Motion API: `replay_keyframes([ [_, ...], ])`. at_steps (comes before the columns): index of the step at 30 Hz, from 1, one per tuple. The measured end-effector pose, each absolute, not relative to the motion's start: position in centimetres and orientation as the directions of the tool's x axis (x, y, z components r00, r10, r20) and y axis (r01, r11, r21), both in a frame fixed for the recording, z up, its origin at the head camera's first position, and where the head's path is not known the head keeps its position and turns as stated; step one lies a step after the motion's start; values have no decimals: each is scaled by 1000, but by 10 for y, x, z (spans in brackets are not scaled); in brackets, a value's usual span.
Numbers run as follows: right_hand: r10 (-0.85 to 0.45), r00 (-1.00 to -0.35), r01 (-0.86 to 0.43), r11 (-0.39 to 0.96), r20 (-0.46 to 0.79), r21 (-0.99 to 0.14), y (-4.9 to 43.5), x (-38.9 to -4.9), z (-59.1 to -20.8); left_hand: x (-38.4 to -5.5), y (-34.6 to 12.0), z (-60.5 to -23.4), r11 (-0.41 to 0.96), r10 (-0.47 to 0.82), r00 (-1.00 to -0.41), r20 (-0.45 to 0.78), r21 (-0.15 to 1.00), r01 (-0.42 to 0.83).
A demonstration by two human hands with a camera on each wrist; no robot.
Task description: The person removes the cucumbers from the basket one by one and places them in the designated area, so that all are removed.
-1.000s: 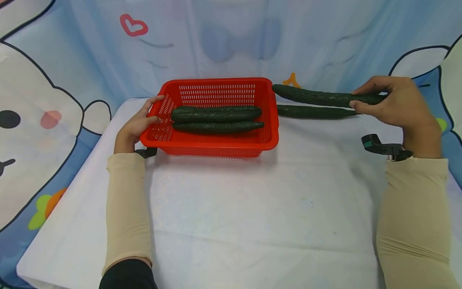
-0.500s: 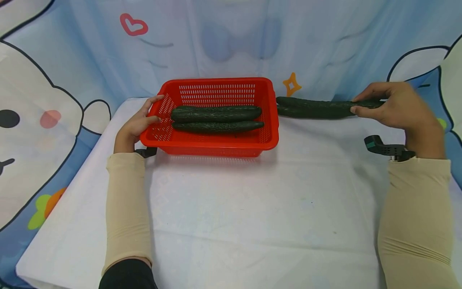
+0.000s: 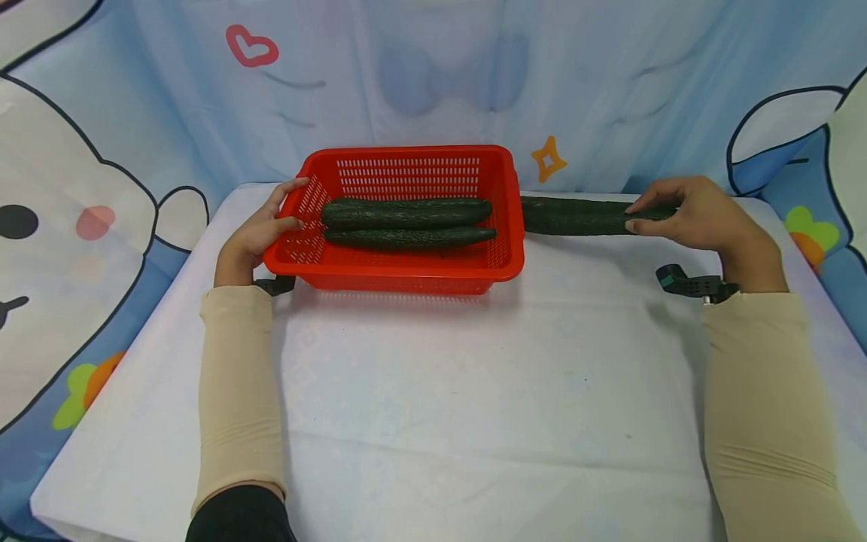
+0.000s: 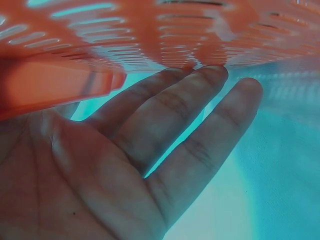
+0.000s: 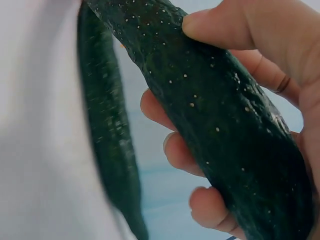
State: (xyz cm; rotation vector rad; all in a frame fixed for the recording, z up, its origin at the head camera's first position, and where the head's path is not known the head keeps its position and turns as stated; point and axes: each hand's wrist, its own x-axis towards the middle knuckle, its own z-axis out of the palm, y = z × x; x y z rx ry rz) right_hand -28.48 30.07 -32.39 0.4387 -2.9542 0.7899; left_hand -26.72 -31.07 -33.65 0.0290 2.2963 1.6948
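Observation:
My right hand (image 3: 704,214) grips a dark green cucumber (image 5: 215,110) near its right end, thumb on one side and fingers curled round the other. A second cucumber (image 5: 107,115) lies on the white cloth beside it in the right wrist view; in the head view the held one mostly covers it. Two more cucumbers, a thick one (image 3: 406,214) and a thinner one (image 3: 409,239), lie side by side in the red plastic basket (image 3: 393,282). My left hand (image 3: 254,233) holds the basket's left rim, with several fingers (image 4: 170,110) under it against the slotted wall.
The table (image 3: 474,391) wears a white cloth. A blue printed curtain (image 3: 440,75) hangs right behind the basket and at both sides. A black wrist camera mount (image 3: 694,284) juts out below my right hand.
My right hand has lowered the cucumber from above the one on the table and brought it left and nearer, its far end now at the basket's right side. The left hand and basket stay put.

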Motion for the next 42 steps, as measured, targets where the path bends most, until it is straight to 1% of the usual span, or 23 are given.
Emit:
replay_keyframes([
  [6,-247,-965,-257,838,85,-482,306,-292,-339,-269,-310,-337,311,183,-960,-214,939,-150],
  [13,-242,-970,-214,839,11,-500,313,-300,-353,-270,-311,-337,296,187,-960,-211,943,-150],
  [17,-226,-974,-208,849,21,-486,315,-302,-357,-270,-311,-336,302,181,-959,-216,941,-154],
  [21,-167,-985,-167,871,40,-463,316,-303,-360,-270,-312,-336,302,177,-960,-217,940,-157],
  [26,-108,-993,-118,872,48,-475,317,-304,-365,-270,-312,-337,301,184,-959,-214,942,-152],
  [37,-118,-989,-148,880,95,-451,318,-308,-377,-271,-312,-338,297,184,-960,-212,943,-151],
  [42,-109,-990,-141,858,93,-494,318,-309,-380,-271,-312,-339,289,180,-961,-212,945,-154],
])
